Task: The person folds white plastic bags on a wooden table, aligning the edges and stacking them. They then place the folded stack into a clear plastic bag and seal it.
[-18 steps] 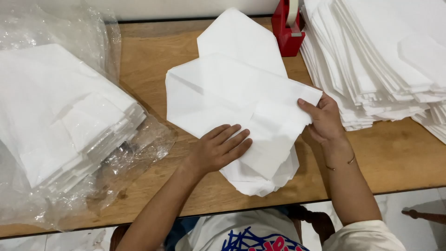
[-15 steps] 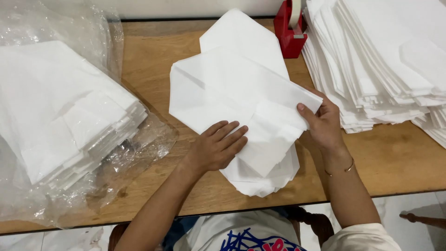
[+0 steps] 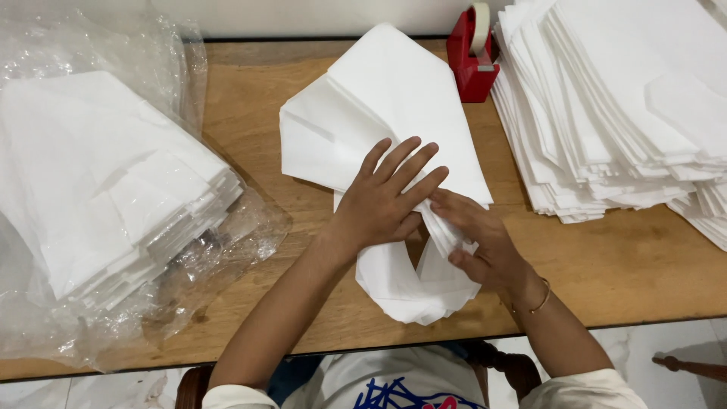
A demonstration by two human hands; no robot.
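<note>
A white folded fabric piece (image 3: 379, 106) lies on the wooden table (image 3: 621, 257), on top of other white pieces. My left hand (image 3: 386, 197) presses flat on its lower part, fingers spread and pointing up to the right. My right hand (image 3: 477, 242) sits just right of it, fingers pinching a folded edge of the same fabric near the left hand's fingertips. A thin bracelet circles my right wrist.
A tall stack of white folded pieces (image 3: 621, 98) fills the right back. Another stack of white pieces (image 3: 98, 182) sits in crumpled clear plastic wrap (image 3: 227, 242) at the left. A red tape dispenser (image 3: 471, 53) stands at the back centre.
My right hand moved left and down, folding the fabric's right corner inward. My left hand shifted up and right onto the fold. The top piece now looks narrower.
</note>
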